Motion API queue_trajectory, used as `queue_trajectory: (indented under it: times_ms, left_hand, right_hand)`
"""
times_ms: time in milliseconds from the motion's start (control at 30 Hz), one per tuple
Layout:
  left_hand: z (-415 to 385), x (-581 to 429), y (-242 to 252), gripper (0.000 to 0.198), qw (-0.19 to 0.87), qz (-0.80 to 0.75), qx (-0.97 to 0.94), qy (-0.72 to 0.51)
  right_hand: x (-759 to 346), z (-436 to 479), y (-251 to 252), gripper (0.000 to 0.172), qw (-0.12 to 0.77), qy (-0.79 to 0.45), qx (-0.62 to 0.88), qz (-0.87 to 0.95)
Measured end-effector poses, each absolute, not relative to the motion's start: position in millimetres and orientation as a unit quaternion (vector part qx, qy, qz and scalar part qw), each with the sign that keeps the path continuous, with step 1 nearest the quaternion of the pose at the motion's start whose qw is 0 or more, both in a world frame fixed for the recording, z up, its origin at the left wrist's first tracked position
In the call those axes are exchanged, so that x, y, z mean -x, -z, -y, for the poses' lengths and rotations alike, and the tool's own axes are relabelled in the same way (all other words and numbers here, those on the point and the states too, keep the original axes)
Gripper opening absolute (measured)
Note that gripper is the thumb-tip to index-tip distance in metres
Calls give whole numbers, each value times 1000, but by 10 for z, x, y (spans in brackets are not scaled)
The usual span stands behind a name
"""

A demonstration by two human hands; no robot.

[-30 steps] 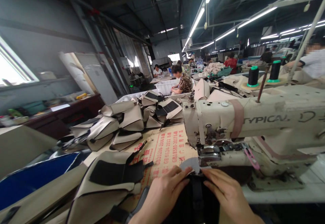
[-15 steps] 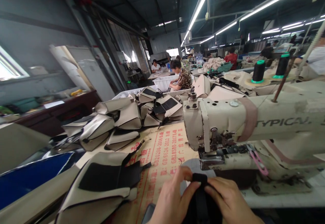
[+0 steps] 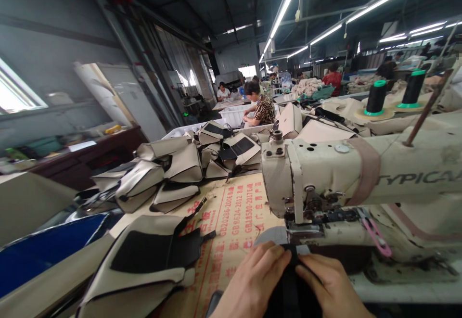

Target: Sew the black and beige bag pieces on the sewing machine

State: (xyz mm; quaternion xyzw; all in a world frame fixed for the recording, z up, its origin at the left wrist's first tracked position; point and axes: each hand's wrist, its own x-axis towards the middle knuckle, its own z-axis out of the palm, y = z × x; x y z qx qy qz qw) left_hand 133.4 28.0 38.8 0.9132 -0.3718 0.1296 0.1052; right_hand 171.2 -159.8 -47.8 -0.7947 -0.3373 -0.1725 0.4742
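The person's left hand [image 3: 252, 279] and right hand [image 3: 332, 286] are resting side by side at the near edge of the work area, with a black webbing strap [image 3: 291, 279] running between them. The fingers of each hand are lying close together and pressing down on either side of the strap; whether they are pinching its edges cannot be told. This placement appears to be keeping the dark layered piece flat and steady. The strap is lying directly in front of the sewing machine's [image 3: 317, 164] presser foot [image 3: 303, 227], with a curved gray piece [image 3: 270, 235] showing just beyond the fingers, to the left of the foot. Its lower part is hidden by the hands and the frame edge. A cardboard sheet [image 3: 234, 222] printed in red is lying to the left, protecting the table surface, and a beige padded panel with a black insert [image 3: 144, 253] is resting on it. Similar panels [image 3: 180, 164] are piled further away.
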Motion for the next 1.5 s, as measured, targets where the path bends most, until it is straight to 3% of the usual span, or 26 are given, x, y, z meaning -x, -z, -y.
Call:
queue_trajectory:
  times_ms: [300, 667, 733, 867, 1100, 1500]
  left_hand:
    - [-222, -1498, -394, 40, 94, 362, -926, -59]
    - [-224, -1548, -457, 38, 150, 373, -915, -34]
    - [-209, -1548, -494, 37, 155, 370, -915, -30]
    - [-202, -1532, -492, 34, 175, 367, -913, -29]
    - [-181, -1529, -403, 26, 217, 320, -921, -39]
    - [-112, -1580, -369, 26, 251, 299, -919, -48]
  right_hand:
    - [-1807, 1677, 539, 26, 366, 274, 793, 402]
    - [-1865, 1771, 340, 22, 302, 268, 801, 442]
    - [-1873, 1778, 361, 16, 307, 268, 818, 406]
    - [-1867, 1753, 409, 26, 315, 237, 826, 403]
    - [-1861, 1670, 445, 18, 407, 192, 799, 399]
    - [-1793, 1691, 280, 16, 460, 96, 804, 364]
